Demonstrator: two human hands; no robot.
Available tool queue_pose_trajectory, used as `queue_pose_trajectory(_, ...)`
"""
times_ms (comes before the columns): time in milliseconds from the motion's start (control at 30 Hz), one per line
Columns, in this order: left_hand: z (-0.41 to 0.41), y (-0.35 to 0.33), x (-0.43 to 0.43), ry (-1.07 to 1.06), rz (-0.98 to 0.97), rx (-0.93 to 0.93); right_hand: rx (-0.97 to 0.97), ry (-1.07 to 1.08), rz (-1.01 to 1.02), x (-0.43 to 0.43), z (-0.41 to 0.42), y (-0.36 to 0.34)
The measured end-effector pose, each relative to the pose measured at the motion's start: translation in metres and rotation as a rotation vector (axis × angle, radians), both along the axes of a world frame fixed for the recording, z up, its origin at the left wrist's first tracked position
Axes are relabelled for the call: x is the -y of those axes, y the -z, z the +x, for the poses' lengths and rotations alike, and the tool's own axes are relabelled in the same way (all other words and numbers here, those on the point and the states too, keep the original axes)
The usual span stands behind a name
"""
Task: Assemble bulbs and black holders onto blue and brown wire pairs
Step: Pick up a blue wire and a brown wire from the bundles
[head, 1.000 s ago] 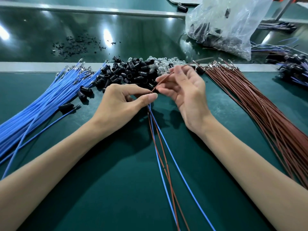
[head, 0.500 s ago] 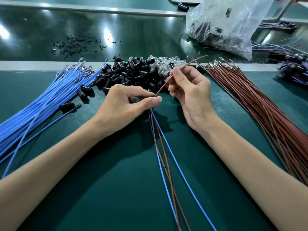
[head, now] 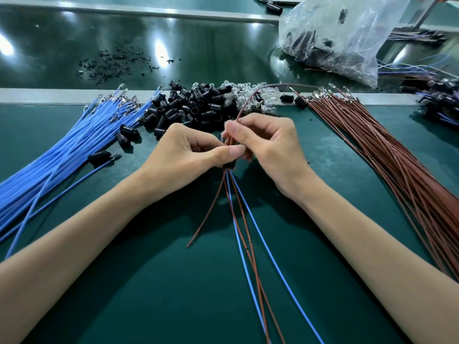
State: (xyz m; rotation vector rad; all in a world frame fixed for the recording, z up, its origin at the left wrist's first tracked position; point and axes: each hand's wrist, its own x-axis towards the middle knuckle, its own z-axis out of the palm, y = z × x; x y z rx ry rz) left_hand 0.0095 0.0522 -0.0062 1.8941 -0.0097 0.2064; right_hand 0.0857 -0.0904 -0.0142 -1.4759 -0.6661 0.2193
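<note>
While blue and brown wires (head: 249, 247) trail twd me over the green bench (head: 149, 294), my left hand (head: 183, 152) pinches their tops, w/ a black holder (head: 229, 166) just under the thumb. My right hand (head: 270, 150), touching it, pinches a single brown wire (head: 246, 101) arcing up and away. Beyond: blue wire bundle (head: 74, 150) at left, brown wire bundle (head: 385, 157) at right, black holders pile (head: 198, 103) and clear bulbs (head: 250, 91) btwn, plastic bag (head: 347, 33) far right.
</note>
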Motion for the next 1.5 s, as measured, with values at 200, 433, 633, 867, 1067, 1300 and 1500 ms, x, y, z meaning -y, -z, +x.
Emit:
queue_pose_trajectory(200, 0.001, 0.001, -0.002, 0.012, 0.0, -0.008, -0.029, 0.122, 0.096, 0.001, 0.004, -0.002)
queue_pose_trajectory(433, 0.002, 0.001, -0.001, 0.002, 0.006, 0.004, -0.174, 0.054, 0.148, 0.001, 0.004, -0.003)
queue_pose_trajectory(633, 0.002, 0.001, -0.002, -0.007, 0.029, -0.016, -0.099, 0.011, 0.033, 0.0, 0.002, 0.0)
queue_pose_trajectory(867, 0.002, 0.002, -0.001, -0.005, 0.052, -0.043, -0.15, 0.023, 0.054, 0.002, 0.007, 0.0)
queue_pose_trajectory(1067, 0.001, 0.0, 0.0, -0.006, 0.049, -0.042, -0.181, 0.05, 0.085, 0.002, 0.008, 0.0)
queue_pose_trajectory(1300, 0.001, 0.001, 0.0, -0.02, 0.053, -0.021, -0.038, 0.004, -0.049, 0.0, -0.001, -0.002)
queue_pose_trajectory(1500, 0.001, 0.003, -0.001, -0.008, 0.1, 0.006, 0.117, 0.122, -0.156, 0.0, -0.004, 0.0)
